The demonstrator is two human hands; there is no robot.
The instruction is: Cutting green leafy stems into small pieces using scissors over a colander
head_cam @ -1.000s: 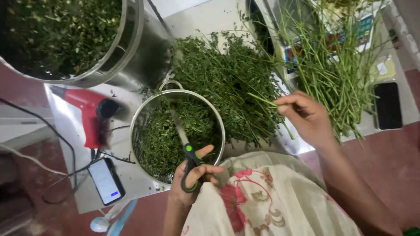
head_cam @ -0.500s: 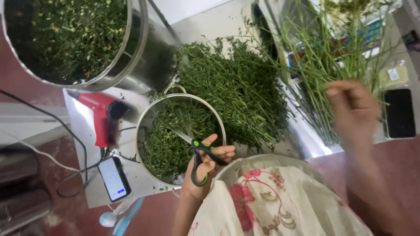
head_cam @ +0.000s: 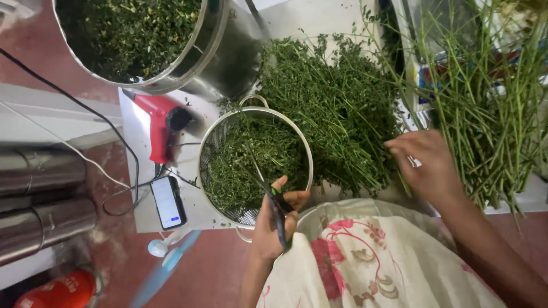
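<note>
Floor-level colander (head_cam: 255,165), scissors (head_cam: 273,199) above

1. Your left hand (head_cam: 273,225) holds scissors (head_cam: 268,191) with dull metal blades and dark plastic handles.
2. The strainer (head_cam: 214,142) in front of you is fine metal mesh with a shiny rim.
3. The big pot (head_cam: 225,48) is polished, reflective steel.
4. The herbs (head_cam: 337,102) by your right hand (head_cam: 428,165) look matt, leafy and rough.
5. The phone (head_cam: 168,201) screen is glossy glass.
6. Your lap cloth (head_cam: 371,262) is soft, matt, floral-printed fabric.
</note>
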